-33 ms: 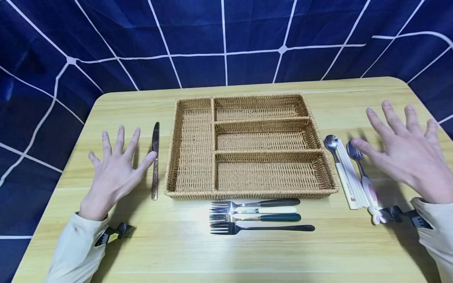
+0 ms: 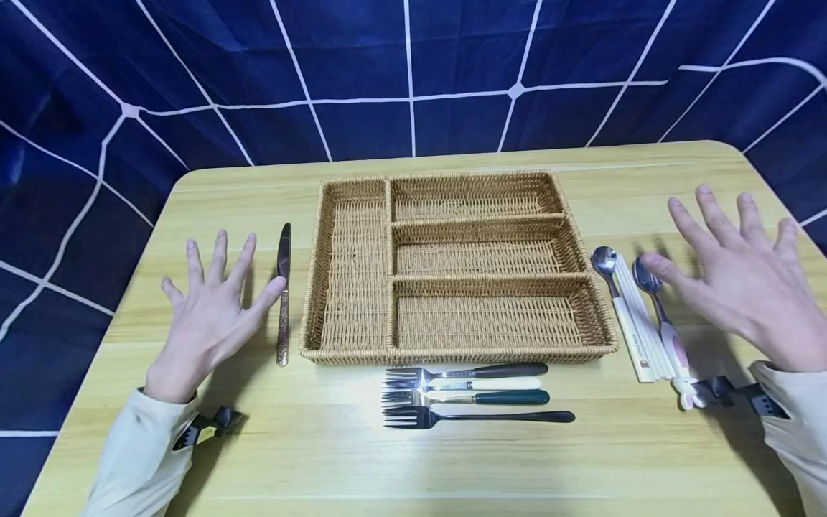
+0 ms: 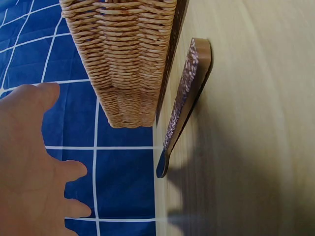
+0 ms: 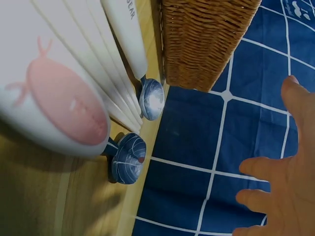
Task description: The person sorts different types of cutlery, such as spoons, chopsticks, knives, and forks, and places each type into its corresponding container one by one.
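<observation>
My left hand (image 2: 209, 312), fingers spread, hovers over the table's left side and holds nothing. Just right of its thumb lies a table knife (image 2: 283, 294) with a patterned handle; the left wrist view shows that handle (image 3: 182, 96) close up. On the far right my right hand (image 2: 749, 280) is also spread and bare, held above the table. Beside its thumb lie a white-handled spoon (image 2: 625, 316), several white chopsticks (image 2: 646, 327) and a spoon with a pink-and-white rabbit handle (image 2: 674, 350). The right wrist view catches the rabbit spoon's bowl (image 4: 129, 160).
A wicker cutlery tray (image 2: 390, 287) with one long compartment at left and three at right stands mid-table. Along its front edge lie several forks, the nearest a black fork (image 2: 504, 416). Blue white-lined cloth (image 2: 362, 64) hangs behind the wooden table (image 2: 323, 459).
</observation>
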### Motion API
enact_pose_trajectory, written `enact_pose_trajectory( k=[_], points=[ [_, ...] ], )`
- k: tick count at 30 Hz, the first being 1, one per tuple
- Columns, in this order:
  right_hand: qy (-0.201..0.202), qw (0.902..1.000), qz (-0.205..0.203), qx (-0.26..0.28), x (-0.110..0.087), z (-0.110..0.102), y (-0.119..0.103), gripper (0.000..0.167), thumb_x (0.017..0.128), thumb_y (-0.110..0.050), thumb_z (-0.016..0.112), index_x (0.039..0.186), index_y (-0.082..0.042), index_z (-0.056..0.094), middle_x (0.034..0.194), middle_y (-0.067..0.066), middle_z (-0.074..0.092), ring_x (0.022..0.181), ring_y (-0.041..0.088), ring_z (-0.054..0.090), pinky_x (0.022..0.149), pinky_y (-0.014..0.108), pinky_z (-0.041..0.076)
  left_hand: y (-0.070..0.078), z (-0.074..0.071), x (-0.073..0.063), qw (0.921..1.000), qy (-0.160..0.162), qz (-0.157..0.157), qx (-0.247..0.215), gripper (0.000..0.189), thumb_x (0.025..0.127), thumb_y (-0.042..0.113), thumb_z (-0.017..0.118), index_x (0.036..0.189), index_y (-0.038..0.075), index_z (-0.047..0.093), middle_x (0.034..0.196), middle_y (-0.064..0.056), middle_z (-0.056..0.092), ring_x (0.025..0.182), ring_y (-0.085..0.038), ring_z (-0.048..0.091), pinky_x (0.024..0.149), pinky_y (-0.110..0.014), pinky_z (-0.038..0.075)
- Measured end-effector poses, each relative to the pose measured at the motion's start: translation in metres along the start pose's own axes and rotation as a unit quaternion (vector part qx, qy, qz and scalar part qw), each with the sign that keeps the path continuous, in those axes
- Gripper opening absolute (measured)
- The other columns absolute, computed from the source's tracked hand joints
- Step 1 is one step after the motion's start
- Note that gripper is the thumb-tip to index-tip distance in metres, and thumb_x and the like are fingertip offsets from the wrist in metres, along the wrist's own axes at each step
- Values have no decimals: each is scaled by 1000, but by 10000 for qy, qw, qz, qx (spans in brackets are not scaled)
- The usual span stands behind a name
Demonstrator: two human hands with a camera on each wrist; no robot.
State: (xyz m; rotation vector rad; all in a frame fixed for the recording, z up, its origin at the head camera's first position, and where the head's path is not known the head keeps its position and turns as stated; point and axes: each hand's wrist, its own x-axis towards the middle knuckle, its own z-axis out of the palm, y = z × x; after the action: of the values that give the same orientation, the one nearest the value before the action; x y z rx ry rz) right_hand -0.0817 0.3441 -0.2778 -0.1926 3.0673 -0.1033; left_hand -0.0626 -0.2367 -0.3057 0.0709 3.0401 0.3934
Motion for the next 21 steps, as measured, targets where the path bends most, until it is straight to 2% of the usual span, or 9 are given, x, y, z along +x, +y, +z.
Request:
enact_pose_trajectory(
  k=[21],
  points=[
    [54,9999,-72,-81,-3,-1,-3,81,97,-57,40,156,-17,1,158,9,-17,139,41,-25,100,69,-25,3,2,-4,10000,-12,36,32,81,94,68,28,157,20,8,160,-16,-10,137,-43,-28,89,-85,-12]
  ],
)
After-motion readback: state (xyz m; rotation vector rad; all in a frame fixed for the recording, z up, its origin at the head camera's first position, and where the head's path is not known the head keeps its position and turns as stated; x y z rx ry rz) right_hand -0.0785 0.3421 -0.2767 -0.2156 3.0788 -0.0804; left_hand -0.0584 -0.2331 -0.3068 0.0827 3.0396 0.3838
